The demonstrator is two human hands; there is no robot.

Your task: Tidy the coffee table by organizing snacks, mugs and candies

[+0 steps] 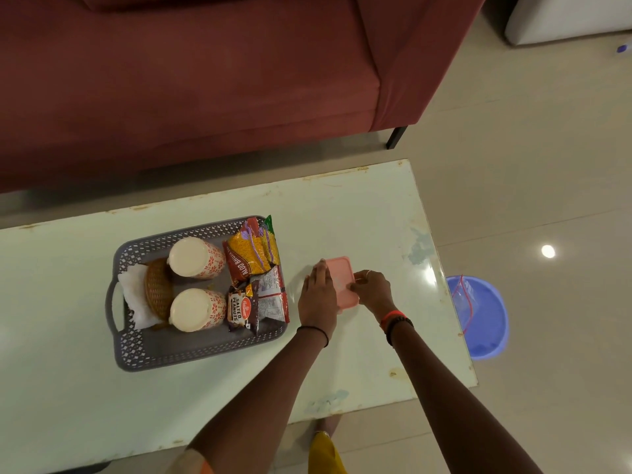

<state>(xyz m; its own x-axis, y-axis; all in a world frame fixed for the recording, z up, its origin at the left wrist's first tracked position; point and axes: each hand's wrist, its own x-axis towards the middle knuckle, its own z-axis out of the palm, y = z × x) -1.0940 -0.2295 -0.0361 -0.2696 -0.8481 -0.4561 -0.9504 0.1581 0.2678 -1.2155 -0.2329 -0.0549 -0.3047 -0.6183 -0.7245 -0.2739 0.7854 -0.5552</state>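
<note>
A small pink lidded box (340,278) sits on the pale coffee table (359,213), right of a grey perforated tray (201,350). My left hand (318,292) rests flat against the box's left side, fingers straight. My right hand (372,290) lies on the lid's right edge with fingers curled over it. In the tray stand two patterned mugs (196,258) (198,309), both upside down. Beside them lie a woven coaster (158,289) on white tissue and several snack packets (254,253), one marked salted peanuts (241,309).
A dark red sofa (191,80) stands behind the table. On the tiled floor to the right is a blue plastic tub (489,323) holding a clear zip bag. The table's right edge runs close to my right forearm.
</note>
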